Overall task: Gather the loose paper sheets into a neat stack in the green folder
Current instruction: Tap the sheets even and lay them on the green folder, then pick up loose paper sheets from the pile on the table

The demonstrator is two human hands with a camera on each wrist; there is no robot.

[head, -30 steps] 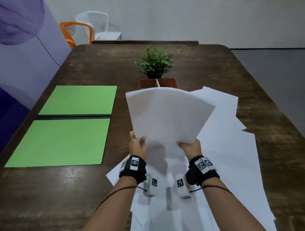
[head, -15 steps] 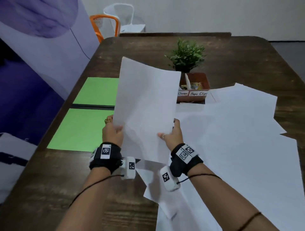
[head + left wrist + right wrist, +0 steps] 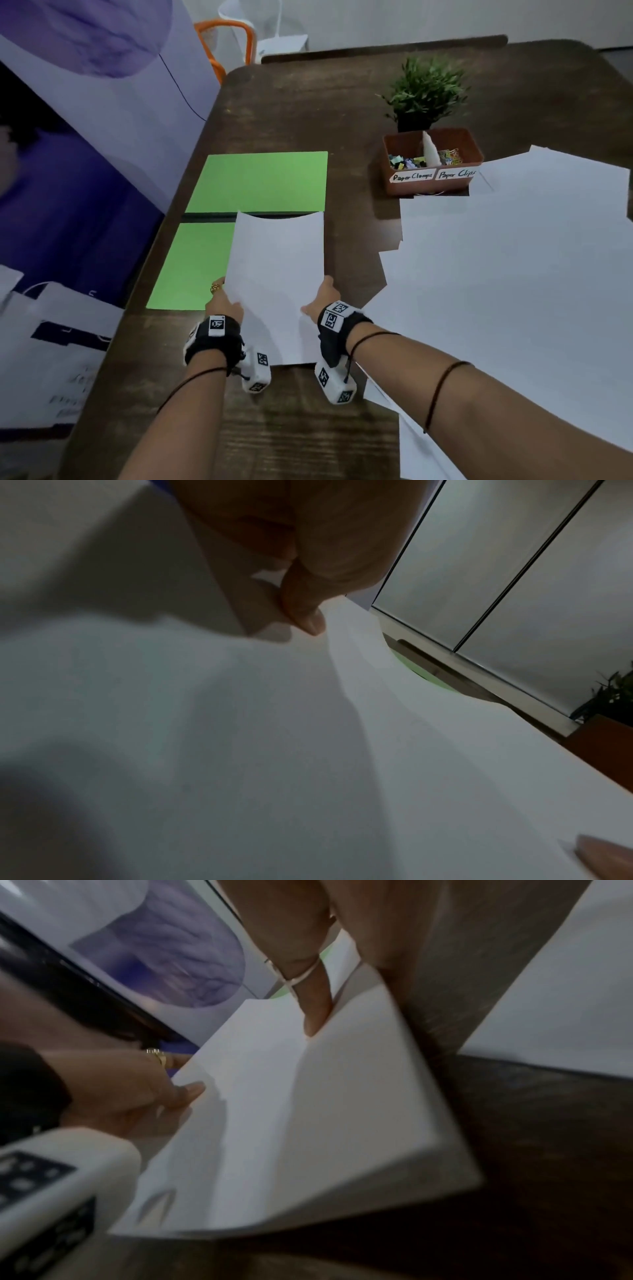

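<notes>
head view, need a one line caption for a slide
Both hands hold a bowed paper stack over the open green folder.

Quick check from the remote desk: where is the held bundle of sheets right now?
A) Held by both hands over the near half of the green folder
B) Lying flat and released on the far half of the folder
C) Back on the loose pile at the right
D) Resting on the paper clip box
A: the left hand and right hand grip the held bundle by its side edges over the near half of the green folder.

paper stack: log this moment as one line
left hand: grips paper stack left edge | right hand: grips right edge | stack: bowed, over green folder near half | loose sheets: on table
</notes>
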